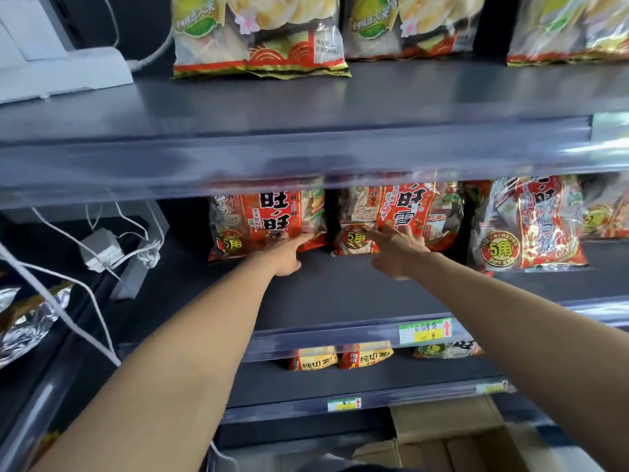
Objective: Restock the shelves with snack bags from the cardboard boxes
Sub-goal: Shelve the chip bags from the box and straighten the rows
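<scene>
Dark grey shelving fills the view. Its middle shelf (340, 294) lies bare at the front and carries a row of snack bags at the back. An open cardboard box (452, 434) sits on the floor at the lower right, below the shelves. On the top shelf (306, 107) stand pale rice-cracker bags (258, 32). Three red snack bags stand upright on the middle shelf: the left red bag (258, 216), the centre red bag (401, 206) just beside it, and a right red bag (531, 223) slightly forward of them. Both bare arms reach in to this row. The left hand (286, 255) has its fingers stretched forward onto the lower right corner of the left red bag, holding nothing. The right hand (398, 250) has its fingers spread flat against the lower front of the centre red bag. Smaller yellow and red bags (340, 358) lie on the shelf below. A green and yellow price label (425, 331) sits on the middle shelf's edge.
</scene>
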Action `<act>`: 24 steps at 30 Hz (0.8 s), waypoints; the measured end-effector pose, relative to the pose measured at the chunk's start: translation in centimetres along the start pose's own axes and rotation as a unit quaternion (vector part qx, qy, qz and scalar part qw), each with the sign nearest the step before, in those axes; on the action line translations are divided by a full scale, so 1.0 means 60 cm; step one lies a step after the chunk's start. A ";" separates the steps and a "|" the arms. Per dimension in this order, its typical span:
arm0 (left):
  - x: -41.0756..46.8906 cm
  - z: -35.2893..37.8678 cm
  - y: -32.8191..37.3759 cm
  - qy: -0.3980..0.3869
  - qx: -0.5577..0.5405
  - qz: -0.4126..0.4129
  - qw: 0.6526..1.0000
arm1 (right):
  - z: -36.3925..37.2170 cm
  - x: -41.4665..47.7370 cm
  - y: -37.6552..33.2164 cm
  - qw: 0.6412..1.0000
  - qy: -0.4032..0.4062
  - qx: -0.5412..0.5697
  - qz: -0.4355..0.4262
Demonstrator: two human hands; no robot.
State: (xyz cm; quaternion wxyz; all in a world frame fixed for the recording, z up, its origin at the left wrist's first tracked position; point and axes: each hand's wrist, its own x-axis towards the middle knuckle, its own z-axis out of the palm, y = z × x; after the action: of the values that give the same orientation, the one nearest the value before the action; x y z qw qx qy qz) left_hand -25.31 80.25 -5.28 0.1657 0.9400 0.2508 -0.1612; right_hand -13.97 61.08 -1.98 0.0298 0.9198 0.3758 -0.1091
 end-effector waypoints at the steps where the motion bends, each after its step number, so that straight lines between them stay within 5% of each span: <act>1: -0.002 -0.004 0.002 0.004 0.002 0.011 1.000 | -0.003 0.001 0.000 1.000 0.006 0.003 0.003; 4: -0.027 -0.025 0.005 0.074 -0.004 0.045 0.996 | -0.011 0.007 -0.002 0.999 0.036 0.023 0.026; 8: -0.056 -0.058 -0.007 0.292 0.001 0.017 0.956 | -0.009 0.020 -0.014 0.997 0.052 0.036 0.053; 10: -0.063 -0.064 -0.016 0.339 0.007 0.017 0.941 | -0.009 0.024 -0.023 0.996 0.051 0.037 0.059; 15: -0.068 -0.076 -0.024 0.302 -0.001 0.065 0.951 | -0.018 0.023 -0.027 0.997 0.032 0.025 0.064; 24: -0.093 -0.037 0.041 0.228 0.010 0.026 0.973 | -0.026 -0.038 -0.001 0.999 0.048 0.005 0.011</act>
State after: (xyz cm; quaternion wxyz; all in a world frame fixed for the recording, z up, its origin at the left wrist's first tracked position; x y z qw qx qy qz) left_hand -28.11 76.76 -0.54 0.0988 0.9599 0.2555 0.0591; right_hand -15.31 59.81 0.05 0.0088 0.9281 0.3663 -0.0665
